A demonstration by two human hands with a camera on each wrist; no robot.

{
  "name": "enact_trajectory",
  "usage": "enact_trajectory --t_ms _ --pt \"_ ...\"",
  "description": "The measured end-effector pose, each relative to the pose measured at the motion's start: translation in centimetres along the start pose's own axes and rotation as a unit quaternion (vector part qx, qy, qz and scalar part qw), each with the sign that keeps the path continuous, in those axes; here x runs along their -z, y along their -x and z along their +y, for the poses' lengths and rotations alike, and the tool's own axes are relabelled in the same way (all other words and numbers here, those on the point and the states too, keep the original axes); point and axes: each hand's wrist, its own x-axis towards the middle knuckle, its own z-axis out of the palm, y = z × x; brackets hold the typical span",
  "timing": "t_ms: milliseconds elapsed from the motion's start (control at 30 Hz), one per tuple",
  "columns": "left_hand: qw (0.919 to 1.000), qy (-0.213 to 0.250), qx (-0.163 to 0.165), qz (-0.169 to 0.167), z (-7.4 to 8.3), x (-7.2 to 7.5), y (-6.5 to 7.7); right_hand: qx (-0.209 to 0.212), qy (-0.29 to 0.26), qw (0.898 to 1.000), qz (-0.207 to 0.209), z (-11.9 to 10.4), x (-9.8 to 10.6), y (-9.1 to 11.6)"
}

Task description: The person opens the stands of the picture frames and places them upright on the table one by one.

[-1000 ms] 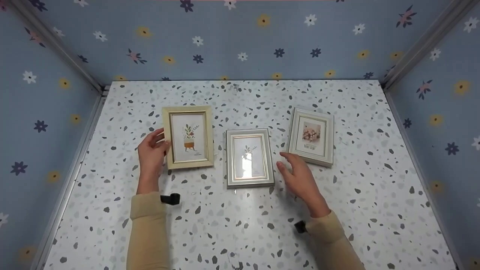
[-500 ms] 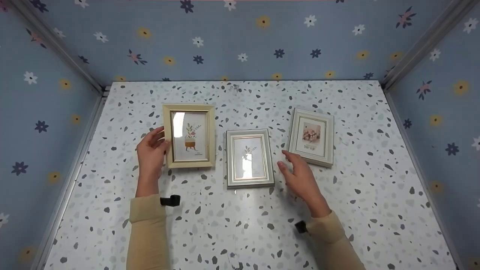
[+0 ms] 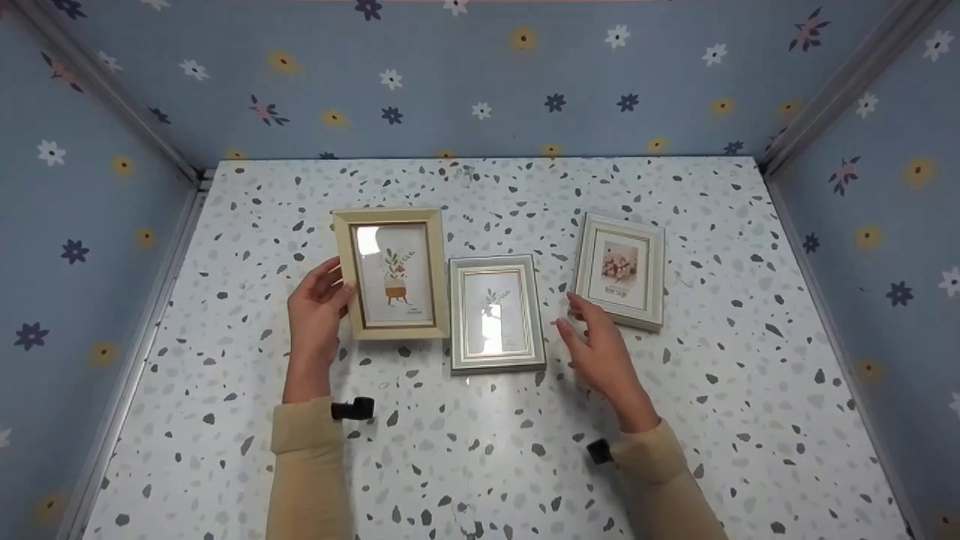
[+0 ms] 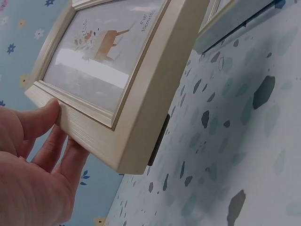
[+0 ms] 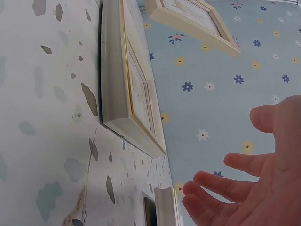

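My left hand (image 3: 316, 315) grips the left edge of a cream picture frame (image 3: 343, 262), thumb on the front and fingers behind. In the left wrist view this cream frame (image 4: 146, 113) is raised off the tabletop; its print shows a plant in an orange pot. A silver-grey picture frame (image 3: 497, 365) lies flat in the middle. My right hand (image 3: 604, 349) hovers with loosely extended fingers between the silver-grey frame and a whitish picture frame (image 3: 655, 277) with a pink flower print. In the right wrist view the right hand (image 5: 249, 174) holds nothing.
The frames are over a white speckled tabletop (image 3: 480, 450). Blue flowered panels (image 3: 450, 82) wall the back and both sides, with metal rails (image 3: 832, 97) at the corners. Black wrist straps (image 3: 354, 409) show at both cuffs.
My left hand has lifted the cream frame and carried it a little to the right, toward the silver-grey frame. The right hand has barely moved.
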Motion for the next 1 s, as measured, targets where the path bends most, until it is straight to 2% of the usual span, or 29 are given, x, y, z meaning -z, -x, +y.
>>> enact_trajectory --t_ms 233,567,800,1000 --pt "0.9986 0.047 0.023 -0.013 -0.7 -1.4 0.6 0.014 0.01 1.0 0.007 0.1 0.1 0.0" --pt "0.9927 0.105 0.035 -0.047 -2.0 -3.1 1.2 0.034 0.001 0.999 0.041 0.2 0.2 0.0" --pt "0.9883 0.134 0.042 -0.059 -2.5 -4.1 1.9 0.054 -0.013 0.998 0.036 0.1 -0.2 -0.2" --pt "0.9865 0.139 0.045 -0.073 -2.6 -5.0 2.6 0.068 -0.027 0.996 0.045 -0.2 -0.5 -0.3"
